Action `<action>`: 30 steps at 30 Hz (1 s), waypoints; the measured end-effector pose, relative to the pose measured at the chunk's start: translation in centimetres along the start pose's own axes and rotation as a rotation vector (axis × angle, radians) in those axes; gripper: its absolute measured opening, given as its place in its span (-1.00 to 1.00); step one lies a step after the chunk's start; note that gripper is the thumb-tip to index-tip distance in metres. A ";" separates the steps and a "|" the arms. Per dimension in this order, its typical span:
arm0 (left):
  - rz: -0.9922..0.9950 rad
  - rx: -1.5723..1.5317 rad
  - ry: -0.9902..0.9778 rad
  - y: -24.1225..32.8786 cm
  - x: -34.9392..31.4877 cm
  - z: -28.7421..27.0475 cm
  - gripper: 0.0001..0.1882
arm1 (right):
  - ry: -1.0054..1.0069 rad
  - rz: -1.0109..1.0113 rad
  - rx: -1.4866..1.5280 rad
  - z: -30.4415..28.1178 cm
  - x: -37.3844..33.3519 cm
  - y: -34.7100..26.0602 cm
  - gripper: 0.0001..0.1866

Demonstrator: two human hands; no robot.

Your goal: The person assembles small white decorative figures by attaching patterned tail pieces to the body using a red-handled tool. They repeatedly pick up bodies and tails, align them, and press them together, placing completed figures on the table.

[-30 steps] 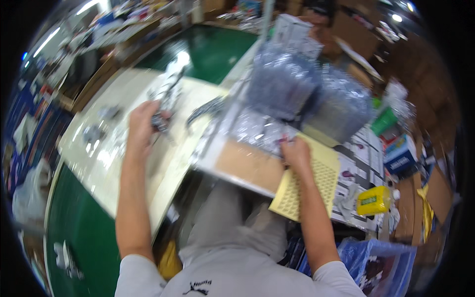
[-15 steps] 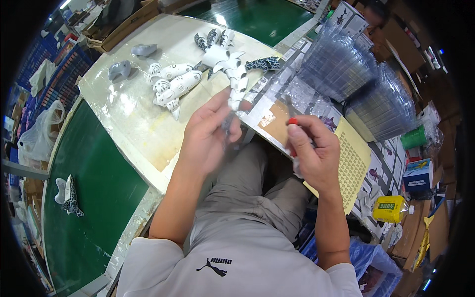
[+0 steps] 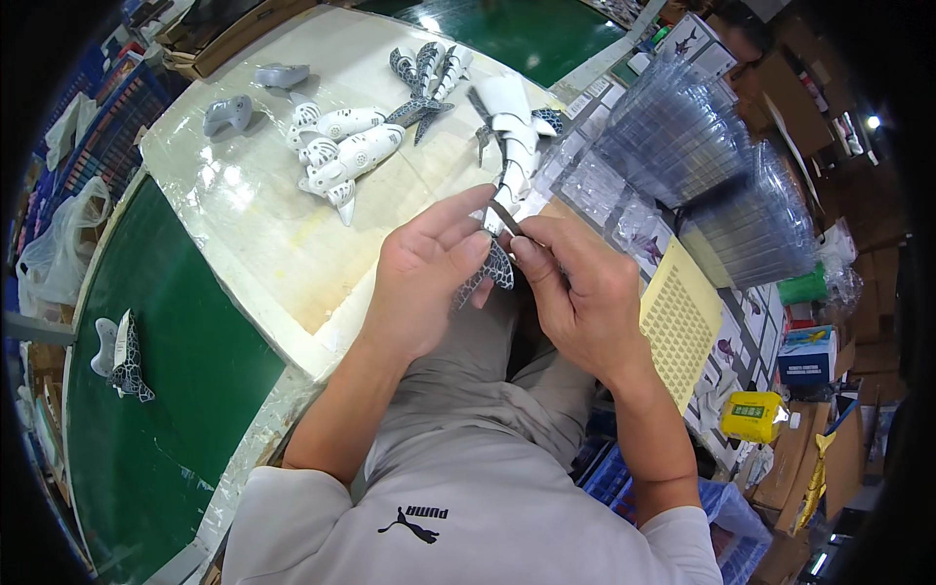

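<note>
My left hand [image 3: 414,268] is closed on a segmented white toy shark [image 3: 517,141], just above its dark, white-veined tail fin [image 3: 499,265]. The body points away from me over the table edge. My right hand [image 3: 585,283] pinches a thin, dark, flat tool [image 3: 507,218] against the tail joint; its other end is hidden in the hand. Farther left on the table lie two white toy bodies [image 3: 356,156], and behind them stand several dark-patterned tail pieces [image 3: 426,83].
Two grey-white controllers [image 3: 228,115] rest on the pale table [image 3: 263,234]. Stacked clear plastic trays [image 3: 673,136] rise at the right, beside a yellow sticker sheet [image 3: 678,327] and a yellow bottle [image 3: 753,417]. A green conveyor belt [image 3: 185,380] at left carries another toy and controller.
My right hand has moved left to meet the tail, and the red end seen in it earlier is out of sight. The toy's tail fin now shows below my left fingers.
</note>
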State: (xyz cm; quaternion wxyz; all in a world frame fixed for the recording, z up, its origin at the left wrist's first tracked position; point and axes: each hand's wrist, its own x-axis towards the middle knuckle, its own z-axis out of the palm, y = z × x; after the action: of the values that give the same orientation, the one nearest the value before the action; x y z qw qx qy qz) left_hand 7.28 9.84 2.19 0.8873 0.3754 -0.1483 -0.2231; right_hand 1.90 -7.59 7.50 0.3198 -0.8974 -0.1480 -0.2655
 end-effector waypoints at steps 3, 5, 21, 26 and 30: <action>-0.011 0.014 0.006 -0.2 0.0 0.0 -0.43 | -0.012 -0.058 -0.031 -0.4 0.0 0.4 -0.88; -0.026 0.021 0.014 -0.4 0.1 0.0 -0.45 | -0.012 -0.117 -0.046 -0.6 0.0 0.6 -0.87; -0.040 0.113 0.040 -1.4 -0.2 0.9 -0.52 | 0.019 -0.103 -0.069 -0.4 -0.9 0.9 -0.88; -0.029 0.162 0.052 -1.4 -0.2 1.1 -0.54 | 0.034 -0.053 -0.076 0.1 -1.2 0.8 -0.89; -0.017 0.225 0.065 -0.8 -0.3 1.2 -0.54 | 0.044 -0.099 -0.058 -0.2 -1.0 1.1 -0.90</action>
State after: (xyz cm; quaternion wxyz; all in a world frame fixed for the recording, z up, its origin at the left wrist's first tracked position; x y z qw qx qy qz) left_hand 6.27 8.77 2.38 0.8419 0.4811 -0.1402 -0.2004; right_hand 1.45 -8.60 6.48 0.2834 -0.8919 -0.1772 -0.3048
